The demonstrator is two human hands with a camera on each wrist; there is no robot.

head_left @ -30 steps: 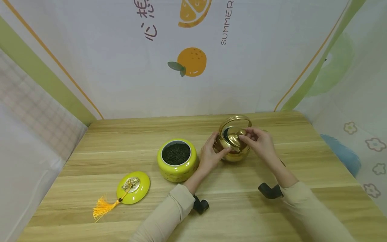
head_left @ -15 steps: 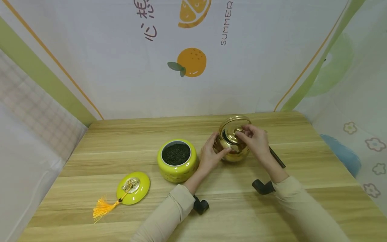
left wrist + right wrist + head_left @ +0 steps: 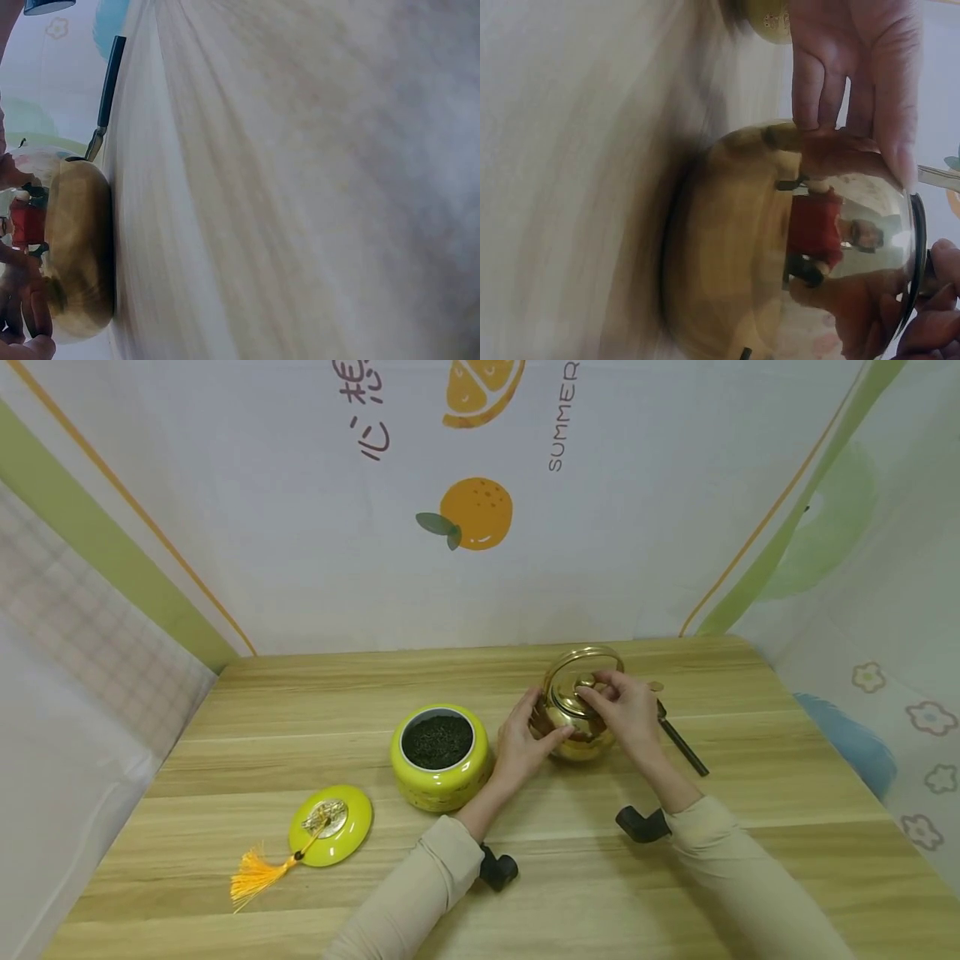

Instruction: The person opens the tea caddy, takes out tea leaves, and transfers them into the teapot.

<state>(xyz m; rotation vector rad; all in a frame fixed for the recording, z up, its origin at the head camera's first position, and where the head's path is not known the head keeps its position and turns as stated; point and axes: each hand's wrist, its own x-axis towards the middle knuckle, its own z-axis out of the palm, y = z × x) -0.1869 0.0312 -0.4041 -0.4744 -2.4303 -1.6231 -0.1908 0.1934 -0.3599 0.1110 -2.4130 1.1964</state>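
A shiny golden teapot with an arched handle stands upright on the table, right of centre. My left hand holds its body steady, thumb in front and fingers along the left side. With thumb and fingers, my right hand pinches the knob of the golden lid, which lies over the teapot's mouth. In the right wrist view a dark line runs along the rim beneath the lid; whether it is fully seated I cannot tell. The teapot's right side is partly hidden behind my right hand.
Left of the teapot stands a yellow-green jar filled with dark tea leaves. Its lid, with an orange tassel, lies farther left. A black-handled utensil lies to the right. Behind the table hangs a printed cloth.
The golden lid has come down leftward from a tilted position to lie flatter over the teapot's mouth, carried by my right hand. My left hand and the teapot have stayed put.
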